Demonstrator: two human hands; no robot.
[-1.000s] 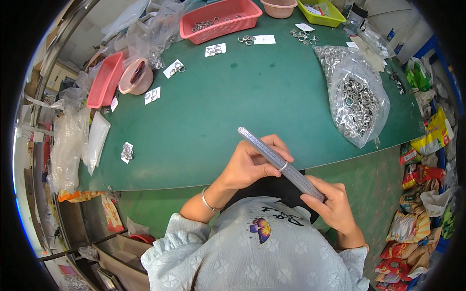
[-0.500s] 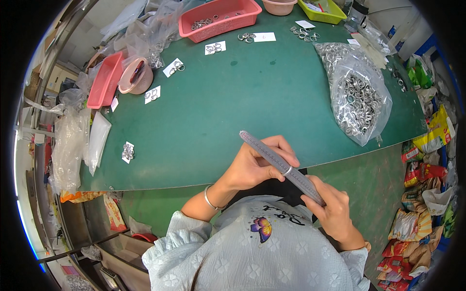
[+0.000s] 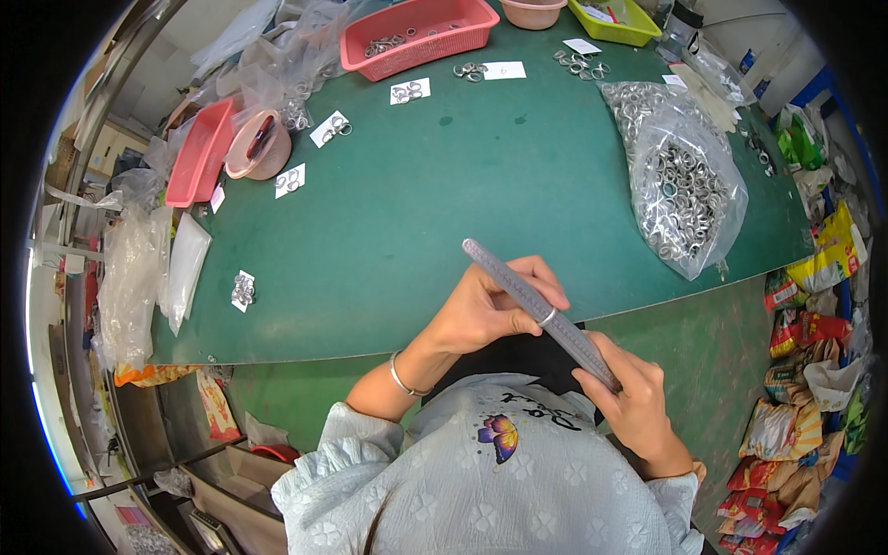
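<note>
A grey tapered ring mandrel [image 3: 511,281] with size markings is held slantwise above the front edge of the table. One silver ring [image 3: 548,317] sits around it, partway along. My left hand [image 3: 486,310] is closed about the mandrel, its thumb and fingertips on either side, close by the ring. Whether those fingertips press on the ring itself I cannot tell. My right hand [image 3: 631,388] grips the thicker lower end, fingers and thumb wrapped round it. The mandrel's narrow tip points away and to the left.
On the green table [image 3: 398,231], a clear bag of rings [image 3: 689,190] lies at right. White cards with small ring piles [image 3: 243,290] curve along the left and far side. Pink baskets [image 3: 421,42], a pink bowl [image 3: 259,148] and a yellow-green basket [image 3: 615,26] stand beyond. Colourful packages [image 3: 786,425] fill the right side.
The mandrel's tip has shifted slightly right and away from me. Both hands keep nearly the same places, and the ring is still on the mandrel.
</note>
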